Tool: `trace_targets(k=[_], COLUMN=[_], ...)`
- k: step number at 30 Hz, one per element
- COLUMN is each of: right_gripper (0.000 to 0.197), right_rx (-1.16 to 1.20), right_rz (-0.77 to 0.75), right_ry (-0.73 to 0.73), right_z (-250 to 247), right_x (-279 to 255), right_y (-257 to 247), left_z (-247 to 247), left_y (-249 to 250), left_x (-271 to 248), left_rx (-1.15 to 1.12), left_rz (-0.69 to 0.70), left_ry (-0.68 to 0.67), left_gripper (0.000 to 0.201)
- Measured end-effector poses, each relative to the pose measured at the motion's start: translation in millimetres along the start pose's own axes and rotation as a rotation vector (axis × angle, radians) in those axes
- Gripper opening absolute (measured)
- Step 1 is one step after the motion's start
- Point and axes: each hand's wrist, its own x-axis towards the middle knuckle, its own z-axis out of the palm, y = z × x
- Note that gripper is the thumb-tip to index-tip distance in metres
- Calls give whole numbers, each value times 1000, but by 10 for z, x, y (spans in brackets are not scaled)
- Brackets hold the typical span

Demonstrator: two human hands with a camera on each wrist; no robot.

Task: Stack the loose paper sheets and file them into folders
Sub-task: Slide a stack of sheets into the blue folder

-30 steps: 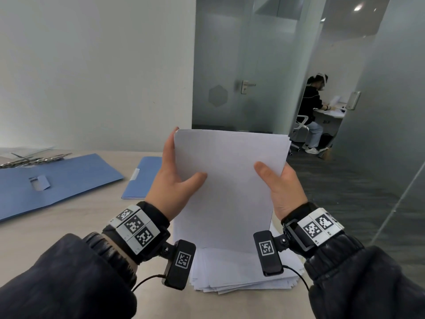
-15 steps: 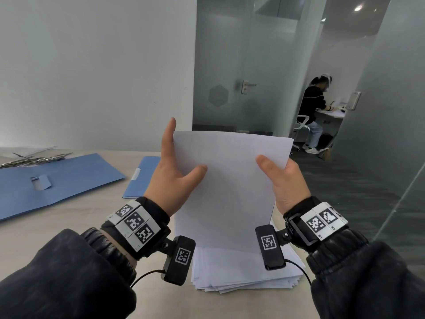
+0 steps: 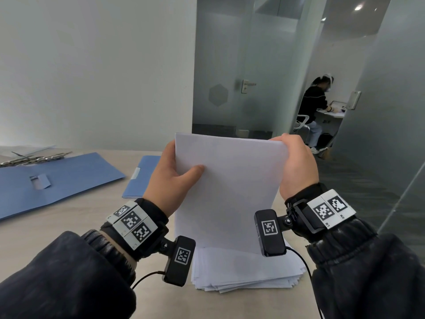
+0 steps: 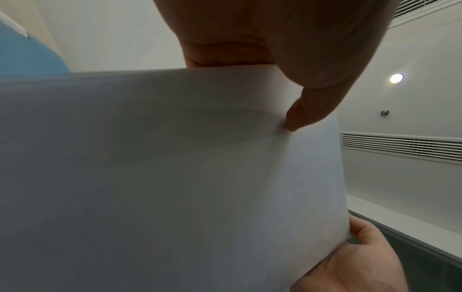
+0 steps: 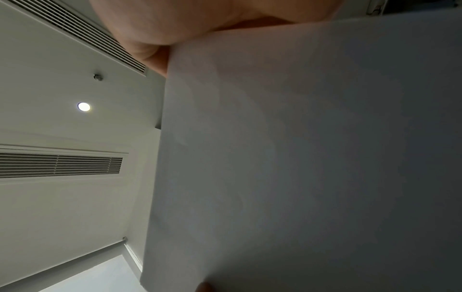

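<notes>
I hold a bundle of white paper sheets (image 3: 226,189) upright, its lower edge standing on a loose pile of sheets (image 3: 246,270) on the table. My left hand (image 3: 171,178) grips the bundle's left edge, thumb across the front. My right hand (image 3: 297,162) curls over the top right corner. The bundle fills the left wrist view (image 4: 175,177) and the right wrist view (image 5: 312,158). An open blue folder (image 3: 69,178) with a metal clip lies at the left, and a closed blue folder (image 3: 140,178) lies behind my left hand.
The beige table (image 3: 69,222) runs out to the left and ends near my right arm. Beyond it stand a glass partition (image 3: 391,134) and a door (image 3: 232,88). A person (image 3: 315,111) sits at a desk in the far room.
My right hand slid from the bundle's right edge up to its top right corner. My left fingers closed in behind the left edge. The bundle stayed upright on the pile.
</notes>
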Motion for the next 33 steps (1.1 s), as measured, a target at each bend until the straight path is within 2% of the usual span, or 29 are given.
trace_targets(k=[3,6,9,13,16,20,24,28,33], right_gripper=[45,40,40,72,63,39,37,39,41], right_rx=[11,-51,-17,119,143,97,118,170,126], right_rz=[39,-10,-20,49,183,340,384,388,415], right_ry=[5,-4,-9,-160,-267,-308,-310,-270,-275], right_z=[18,50,74,-10,-85,-100,-65,-62,-117], right_x=[22,42,49,-44,-207,-480,-605,-521,-644], right_y=[-19,-33,-21,203,494,823,938,914,1024], left_z=[-2,4,8,-3,10,54,82,65,7], left_y=[-44,-57,-56,-135,-291,-556,-675,-658,-851], left_x=[-15,-13,11,-18,-109,-266,-315,-239,-321], left_rx=[-28,-51,-94,-143,-123,-112,-123,-134,-130], left_rz=[-24,-44,-68,-108,-164,-276,-341,-323,-420], left_ry=[-5,-3,5,10,11,-7,8,-11,-193], left_gripper=[48,42,34,27,22,30,24,25,42])
